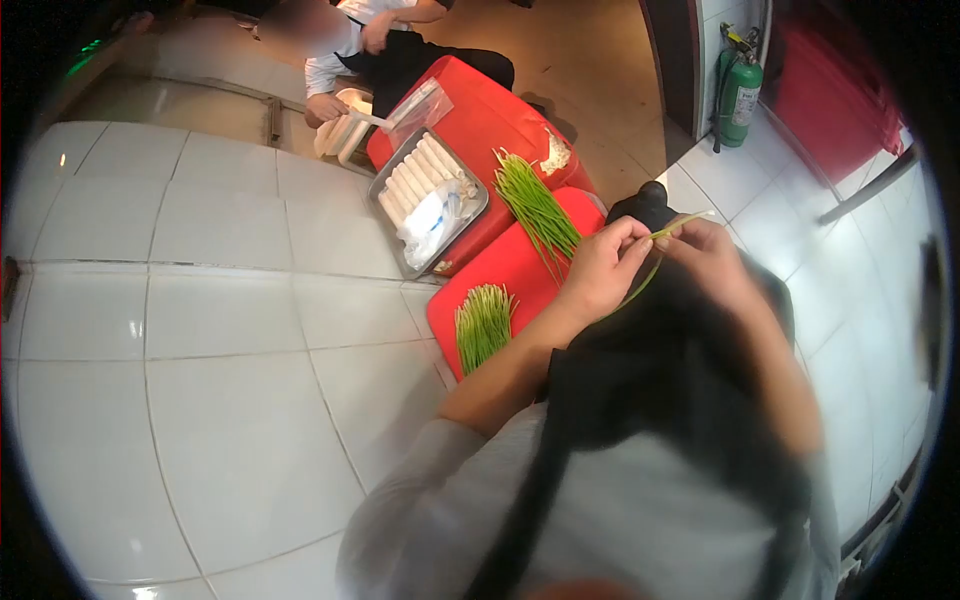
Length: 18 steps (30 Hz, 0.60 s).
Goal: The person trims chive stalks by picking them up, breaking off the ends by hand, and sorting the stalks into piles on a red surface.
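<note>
Above my lap, my left hand and my right hand meet with fingertips pinched on one thin green stalk, which looks like a garlic scape. Its pale end sticks out past my right fingers, and the other end hangs down below. Just beyond my left hand lies a loose pile of long green stalks on a red surface. A second bundle of stalks, with paler ends towards the top, rests on the red board beside my left forearm.
A metal tray holds pale cylindrical rolls and a crumpled plastic bag. Pale scraps lie on the red container lid. Across from me sits another person. White tiled wall left; fire extinguisher and red bin right.
</note>
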Tool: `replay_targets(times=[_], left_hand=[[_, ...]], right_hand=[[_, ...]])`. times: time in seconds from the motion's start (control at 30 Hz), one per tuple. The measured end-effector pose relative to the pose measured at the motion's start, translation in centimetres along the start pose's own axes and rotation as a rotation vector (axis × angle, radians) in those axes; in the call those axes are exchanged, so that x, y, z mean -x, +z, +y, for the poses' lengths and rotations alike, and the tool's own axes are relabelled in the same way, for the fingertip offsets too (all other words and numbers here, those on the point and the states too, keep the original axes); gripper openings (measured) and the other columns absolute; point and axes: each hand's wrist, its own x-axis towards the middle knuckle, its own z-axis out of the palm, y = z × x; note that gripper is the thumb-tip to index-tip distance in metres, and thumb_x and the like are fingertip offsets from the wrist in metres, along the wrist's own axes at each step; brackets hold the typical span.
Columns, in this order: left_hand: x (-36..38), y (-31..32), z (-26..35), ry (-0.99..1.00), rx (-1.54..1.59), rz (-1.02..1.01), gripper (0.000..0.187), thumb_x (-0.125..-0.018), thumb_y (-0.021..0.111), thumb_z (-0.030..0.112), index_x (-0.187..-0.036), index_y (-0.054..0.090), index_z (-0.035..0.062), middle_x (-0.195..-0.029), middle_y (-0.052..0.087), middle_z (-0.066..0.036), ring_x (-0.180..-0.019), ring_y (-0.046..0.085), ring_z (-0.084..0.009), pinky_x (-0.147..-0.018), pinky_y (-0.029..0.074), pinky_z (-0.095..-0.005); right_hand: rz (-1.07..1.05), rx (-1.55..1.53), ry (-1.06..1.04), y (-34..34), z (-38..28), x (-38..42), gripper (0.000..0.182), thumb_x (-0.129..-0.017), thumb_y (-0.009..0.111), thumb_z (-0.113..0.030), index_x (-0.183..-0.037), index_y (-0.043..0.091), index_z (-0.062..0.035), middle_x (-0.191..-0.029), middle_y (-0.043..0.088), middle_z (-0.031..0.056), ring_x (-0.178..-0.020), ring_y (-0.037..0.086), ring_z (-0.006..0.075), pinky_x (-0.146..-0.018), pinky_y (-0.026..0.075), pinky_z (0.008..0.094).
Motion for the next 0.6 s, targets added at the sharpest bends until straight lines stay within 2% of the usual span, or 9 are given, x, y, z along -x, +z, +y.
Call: replay_targets(times=[0.07, 0.17, 0.27, 0.5, 0.6], left_hand=[[0.1, 0.1, 0.4, 0.061, -0.05, 0.033, 0.012, -0.083, 0.057, 0.012, -0.087, 0.054, 0.0012, -0.073, 0.058, -0.011, -0.064, 0.058, -0.0201, -0.059, 0.044, -0.0295], [0.1, 0.0, 0.4, 0.137, -0.156, 0.048, 0.011, -0.082, 0.056, 0.011, -0.087, 0.054, 0.0016, -0.077, 0.059, -0.013, -0.068, 0.058, -0.0265, -0.062, 0.045, -0.034], [0.3, 0.2, 0.4, 0.165, -0.131, 0.053, 0.008, -0.083, 0.056, 0.006, -0.088, 0.055, -0.0004, -0.077, 0.06, -0.011, -0.068, 0.06, -0.0175, -0.06, 0.045, -0.0283], [0.3, -0.7, 0.6, 0.182, -0.347, 0.087, 0.009, -0.082, 0.056, 0.009, -0.088, 0.055, 0.0021, -0.078, 0.058, -0.013, -0.072, 0.06, -0.0261, -0.061, 0.045, -0.0317], [0.4, -0.9, 0.8, 0.174, -0.374, 0.073, 0.01, -0.082, 0.056, 0.01, -0.088, 0.056, 0.0029, -0.079, 0.057, -0.014, -0.073, 0.059, -0.0285, -0.061, 0.045, -0.0337]], right_hand=[[-0.008, -0.095, 0.019, 0.3, -0.6, 0.3, 0.015, -0.083, 0.06, -0.014, -0.082, 0.059, 0.001, -0.079, 0.059, 0.0012, -0.075, 0.053, 0.0074, -0.068, 0.042, 0.0221], [0.006, -0.174, 0.019, 0.5, -0.6, 0.3, 0.017, -0.084, 0.06, -0.015, -0.081, 0.059, 0.0018, -0.078, 0.058, 0.0016, -0.074, 0.054, 0.0086, -0.068, 0.042, 0.0227], [0.003, -0.058, -0.013, 0.4, -0.8, 0.3, 0.018, -0.084, 0.06, -0.015, -0.079, 0.06, 0.0025, -0.076, 0.058, 0.0021, -0.073, 0.053, 0.0088, -0.068, 0.042, 0.0233], [-0.042, 0.031, 0.006, -0.1, -0.6, 0.3, 0.015, -0.083, 0.06, -0.013, -0.08, 0.061, 0.0013, -0.076, 0.059, 0.0024, -0.072, 0.053, 0.0081, -0.067, 0.042, 0.0232], [-0.023, -0.082, 0.039, 0.1, -0.3, 0.2, 0.013, -0.083, 0.061, -0.013, -0.083, 0.061, 0.0004, -0.077, 0.06, 0.0021, -0.072, 0.053, 0.0076, -0.068, 0.043, 0.0224]])
